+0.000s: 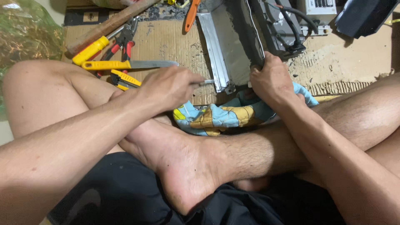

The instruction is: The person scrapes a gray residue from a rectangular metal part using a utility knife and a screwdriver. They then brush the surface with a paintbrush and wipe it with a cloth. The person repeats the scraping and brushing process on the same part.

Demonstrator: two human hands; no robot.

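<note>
I sit cross-legged on the floor. My left hand [171,86] is closed around a thin metal tool [206,82] whose tip points at the lower corner of a grey metal casing [227,46]. My right hand [273,79] grips the casing's near edge and steadies it. The casing stands tilted on brown cardboard [175,46], with black cables [293,29] running from its upper part. A blue and yellow patterned cloth [216,116] lies under both hands, against my legs.
Left of the casing lie a yellow-handled knife [125,64], a yellow utility cutter [125,80], red-handled pliers [125,39], a wooden-handled hammer [108,26] and a yellow screwdriver [91,50]. An orange-handled tool [191,16] lies at the top. A green plastic bag [25,33] sits far left.
</note>
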